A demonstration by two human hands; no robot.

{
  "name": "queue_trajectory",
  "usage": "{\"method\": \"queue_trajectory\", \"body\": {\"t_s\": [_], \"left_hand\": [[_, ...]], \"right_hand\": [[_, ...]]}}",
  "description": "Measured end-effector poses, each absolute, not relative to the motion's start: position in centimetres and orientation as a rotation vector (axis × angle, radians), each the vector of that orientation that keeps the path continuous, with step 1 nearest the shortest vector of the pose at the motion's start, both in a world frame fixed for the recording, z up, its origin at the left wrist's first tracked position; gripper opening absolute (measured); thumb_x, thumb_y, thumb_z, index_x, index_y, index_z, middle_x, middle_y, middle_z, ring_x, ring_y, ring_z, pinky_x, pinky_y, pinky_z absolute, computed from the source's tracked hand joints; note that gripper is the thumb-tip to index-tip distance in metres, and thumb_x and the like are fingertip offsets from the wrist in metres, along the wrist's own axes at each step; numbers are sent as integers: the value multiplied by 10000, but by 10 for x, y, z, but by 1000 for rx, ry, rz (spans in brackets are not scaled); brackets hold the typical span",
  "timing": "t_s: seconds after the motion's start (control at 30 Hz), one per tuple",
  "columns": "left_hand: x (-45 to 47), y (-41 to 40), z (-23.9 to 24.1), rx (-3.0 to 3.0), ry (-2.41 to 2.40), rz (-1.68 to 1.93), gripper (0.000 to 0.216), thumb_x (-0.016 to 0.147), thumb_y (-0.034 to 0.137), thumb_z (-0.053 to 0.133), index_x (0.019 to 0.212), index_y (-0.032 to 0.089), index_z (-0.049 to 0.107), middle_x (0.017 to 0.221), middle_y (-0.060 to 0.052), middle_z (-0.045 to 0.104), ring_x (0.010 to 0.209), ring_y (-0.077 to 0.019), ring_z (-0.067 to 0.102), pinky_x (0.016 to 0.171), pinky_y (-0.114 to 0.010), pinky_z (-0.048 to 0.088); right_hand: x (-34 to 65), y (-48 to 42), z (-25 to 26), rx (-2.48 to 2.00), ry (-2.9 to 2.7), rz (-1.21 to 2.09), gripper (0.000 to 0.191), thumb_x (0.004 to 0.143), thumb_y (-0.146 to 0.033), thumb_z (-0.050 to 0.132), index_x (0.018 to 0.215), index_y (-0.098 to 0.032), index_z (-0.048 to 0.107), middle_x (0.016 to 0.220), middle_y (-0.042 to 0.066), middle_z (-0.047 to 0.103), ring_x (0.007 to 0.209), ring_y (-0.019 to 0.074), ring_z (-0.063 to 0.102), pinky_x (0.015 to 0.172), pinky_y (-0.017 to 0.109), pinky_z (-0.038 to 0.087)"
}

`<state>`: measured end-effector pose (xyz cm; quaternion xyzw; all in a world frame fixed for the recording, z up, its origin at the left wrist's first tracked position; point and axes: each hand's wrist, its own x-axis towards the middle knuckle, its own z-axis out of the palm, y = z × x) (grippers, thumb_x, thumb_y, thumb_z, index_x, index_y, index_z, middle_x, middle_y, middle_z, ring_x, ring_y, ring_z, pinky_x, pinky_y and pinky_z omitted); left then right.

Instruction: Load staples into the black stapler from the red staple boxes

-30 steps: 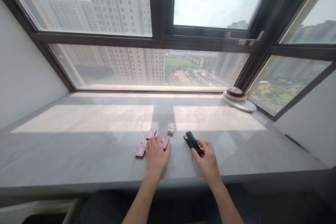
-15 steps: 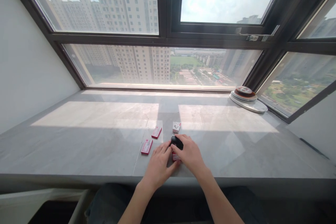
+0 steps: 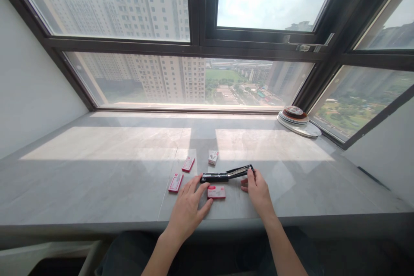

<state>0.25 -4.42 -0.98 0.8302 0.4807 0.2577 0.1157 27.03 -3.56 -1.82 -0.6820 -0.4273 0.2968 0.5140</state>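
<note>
A black stapler (image 3: 214, 177) lies swung open on the sill, its two halves spread out in a long line. My right hand (image 3: 259, 195) pinches the raised right-hand half at its tip. At the opposite end, my left hand (image 3: 186, 205) has its fingers apart, the fingertips at the stapler's end. Its thumb is by the lower left corner of a red and white staple box (image 3: 216, 192), which lies just in front of the stapler. Two similar flat boxes, one nearer (image 3: 175, 182) and one farther (image 3: 188, 164), lie to the left. A small white box (image 3: 213, 157) stands behind the stapler.
The grey stone sill (image 3: 106, 181) runs along a dark-framed window (image 3: 181, 110). A stack of plates (image 3: 299, 125) sits in the far right corner. The sill's front edge is close to my wrists, and a white wall rises at the left.
The stapler, half hidden under both hands before, is now unfolded lengthwise. My right hand has moved right with one half, my left slightly left, uncovering the staple box. The view has shifted a little.
</note>
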Motion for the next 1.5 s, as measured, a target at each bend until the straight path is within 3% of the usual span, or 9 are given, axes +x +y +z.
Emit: {"method": "queue_trajectory", "body": {"t_s": [0.1, 0.2, 0.4, 0.53, 0.67, 0.8, 1.03, 1.27, 1.5], "left_hand": [[2, -41, -9, 2380, 1388, 751, 299, 927, 349, 617, 1226, 334, 621, 1554, -2, 426, 1402, -273, 428, 1154, -503, 382], [1, -36, -9, 2311, 1391, 764, 289, 868, 363, 698, 1154, 348, 660, 1534, 21, 456, 1371, -278, 462, 1144, -503, 391], [-4, -27, -8, 2236, 1356, 765, 312, 802, 393, 773, 1100, 338, 700, 1518, 12, 493, 1314, -280, 516, 1127, -478, 411], [-8, -28, -4, 2254, 1328, 768, 247, 827, 364, 744, 1065, 317, 700, 1510, 5, 506, 1310, -278, 522, 1130, -483, 409], [-9, -32, -2, 2299, 1318, 793, 244, 841, 342, 726, 1080, 324, 680, 1506, 16, 509, 1303, -274, 527, 1137, -502, 406], [-10, -33, -4, 2319, 1295, 809, 291, 851, 325, 716, 1138, 324, 667, 1499, 5, 514, 1330, -275, 509, 1142, -500, 406], [-11, -31, -7, 2290, 1308, 810, 311, 848, 323, 726, 1154, 341, 670, 1485, 23, 527, 1328, -263, 509, 1130, -467, 422], [-12, -29, -6, 2274, 1309, 806, 329, 837, 322, 737, 1156, 336, 659, 1466, 15, 542, 1326, -273, 498, 1109, -478, 425], [-12, -29, -6, 2261, 1298, 824, 255, 851, 312, 710, 1101, 327, 664, 1469, 17, 533, 1292, -267, 524, 1091, -467, 431]], "right_hand": [[286, -46, -25, -1807, -1118, 916, 554, 942, -695, 401, 967, -191, 629, 706, 43, 673, 441, 147, 557, 412, 258, 420], [267, -52, -24, -1765, -1298, 1131, 542, 943, -681, 422, 928, -185, 641, 610, 3, 628, 358, 109, 449, 388, 238, 319], [221, -49, -28, -1631, -1556, 934, 421, 924, -558, 536, 778, -178, 645, 642, 14, 633, 584, 150, 539, 537, 242, 359], [239, -49, -25, -1739, -1557, 849, 395, 932, -536, 521, 780, -193, 643, 624, 11, 624, 592, 175, 555, 546, 263, 351], [238, -51, -4, -1745, -1564, 643, 319, 958, -497, 499, 966, -226, 667, 568, -21, 580, 571, 193, 563, 564, 279, 355], [205, -41, 8, -1595, -1659, 651, 306, 969, -439, 495, 1131, -248, 672, 660, -3, 655, 649, 206, 616, 617, 285, 397], [168, -15, -7, -1489, -1453, 879, 280, 927, -444, 550, 997, -193, 652, 572, -35, 585, 550, 166, 548, 556, 256, 405], [164, -19, 22, -1411, -1717, 694, 158, 929, -313, 545, 944, -226, 677, 605, -38, 571, 587, 147, 541, 588, 246, 360], [190, -40, 32, -1484, -2107, 600, 86, 859, -237, 619, 818, -244, 694, 680, -14, 659, 623, 158, 569, 577, 256, 293]]}}
